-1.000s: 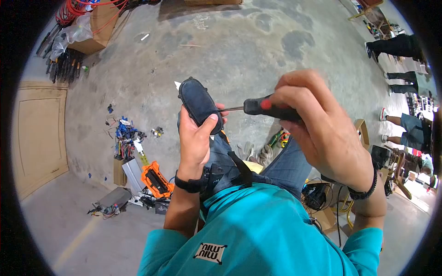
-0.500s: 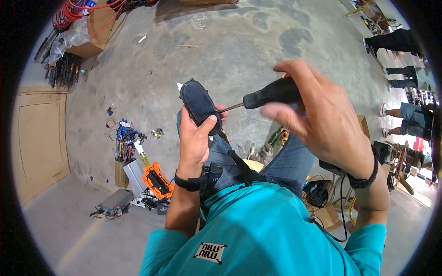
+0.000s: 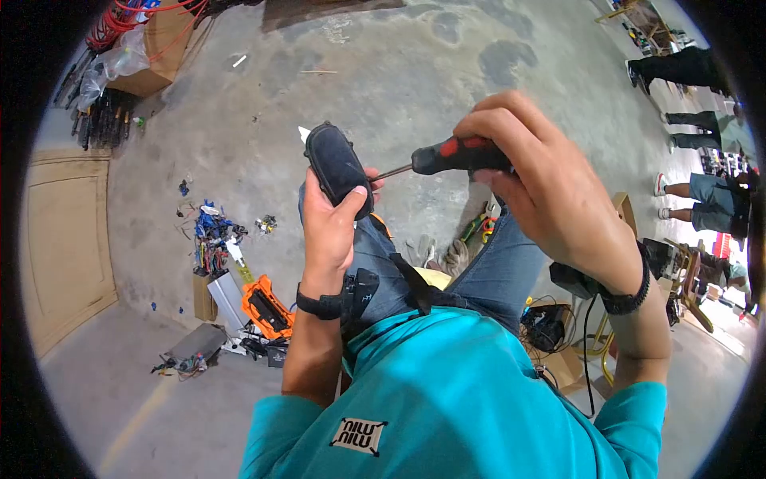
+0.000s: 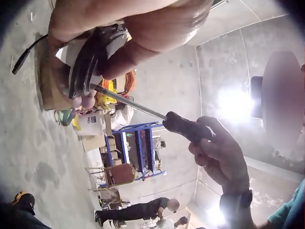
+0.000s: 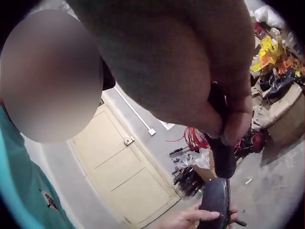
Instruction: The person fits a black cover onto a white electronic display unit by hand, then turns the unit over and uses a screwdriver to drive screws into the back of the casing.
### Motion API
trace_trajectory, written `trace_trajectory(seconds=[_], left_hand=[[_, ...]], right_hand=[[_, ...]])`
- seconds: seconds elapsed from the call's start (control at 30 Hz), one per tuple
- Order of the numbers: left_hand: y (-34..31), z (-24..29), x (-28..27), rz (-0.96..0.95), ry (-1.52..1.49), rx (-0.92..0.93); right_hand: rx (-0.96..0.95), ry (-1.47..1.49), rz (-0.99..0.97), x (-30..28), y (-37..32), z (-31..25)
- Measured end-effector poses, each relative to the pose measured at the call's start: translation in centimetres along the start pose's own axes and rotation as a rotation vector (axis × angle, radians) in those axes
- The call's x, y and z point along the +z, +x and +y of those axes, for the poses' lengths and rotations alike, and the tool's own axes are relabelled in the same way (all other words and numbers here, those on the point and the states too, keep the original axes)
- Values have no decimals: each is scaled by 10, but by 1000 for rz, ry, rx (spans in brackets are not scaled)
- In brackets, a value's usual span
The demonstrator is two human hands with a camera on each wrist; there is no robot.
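Observation:
A dark, oval, flat-faced casing [image 3: 335, 164] with small lugs on its rim is gripped in my left hand [image 3: 327, 235], the thumb pressed on its face. From the right, my right hand [image 3: 550, 184] holds a screwdriver [image 3: 443, 156] by its black and red handle. The metal shaft [image 4: 136, 107] runs to the casing's edge, as the left wrist view shows, where its tip meets the side near my left fingers. A white pointed piece [image 3: 304, 134] sticks out behind the casing's upper end. In the right wrist view the casing [image 5: 217, 200] stands just beyond the handle.
On the floor to the left lie a heap of wires and parts [image 3: 211, 239], an orange case [image 3: 267, 307] and a grey box [image 3: 195, 343]. A cardboard box [image 3: 152, 64] with red cable stands at the upper left. Several people [image 3: 686, 72] are at the right.
My right hand's fingers, spread loosely around the handle half a second ago, have closed on it, and red patches show on the handle again. The casing and screwdriver sit slightly further left in view.

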State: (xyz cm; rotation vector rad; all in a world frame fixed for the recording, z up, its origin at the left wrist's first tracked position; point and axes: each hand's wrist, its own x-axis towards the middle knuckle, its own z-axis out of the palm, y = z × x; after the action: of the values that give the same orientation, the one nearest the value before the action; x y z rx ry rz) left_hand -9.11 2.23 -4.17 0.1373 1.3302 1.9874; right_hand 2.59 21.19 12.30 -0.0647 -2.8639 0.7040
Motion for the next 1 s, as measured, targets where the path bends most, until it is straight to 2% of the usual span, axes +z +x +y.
trace_trajectory(seconds=[0.07, 0.2, 0.27, 0.37, 0.4, 0.5, 0.63, 0.7, 0.73, 0.8, 0.87, 0.93, 1.0], left_hand=[[2, -4, -2, -5, 46, -6], [8, -14, -11, -1, 43, -27], [7, -11, -12, 5, 58, -25], [6, -7, -11, -6, 9, -26], [6, -6, -11, -3, 2, -24], [6, -6, -11, -6, 1, -15], [5, -7, -11, 17, -18, 10], [5, -5, -10, 23, -37, 15], [5, -4, -10, 30, -57, 19], [5, -5, -10, 28, -48, 37], [5, -6, -10, 21, -40, 52], [6, -6, -12, -4, -8, 71], [6, -4, -13, 10, -11, 62]], right_hand=[[302, -21, -148, 3, 1, 3], [283, -8, -118, 11, -1, 8], [143, 146, 19, 16, -7, 4], [94, 65, -20, 16, -15, 2], [94, 67, -16, 16, -17, -1], [125, -10, -162, 8, -23, -8], [267, -33, -117, 17, -26, -10], [213, 142, 32, 20, -27, -18], [212, 144, 33, 21, -28, -14], [-119, 17, -26, 24, -30, -2], [-99, 5, -37, 21, -31, -8], [299, 82, -105, 20, -32, -16], [283, 63, -79, 20, -30, -19]])
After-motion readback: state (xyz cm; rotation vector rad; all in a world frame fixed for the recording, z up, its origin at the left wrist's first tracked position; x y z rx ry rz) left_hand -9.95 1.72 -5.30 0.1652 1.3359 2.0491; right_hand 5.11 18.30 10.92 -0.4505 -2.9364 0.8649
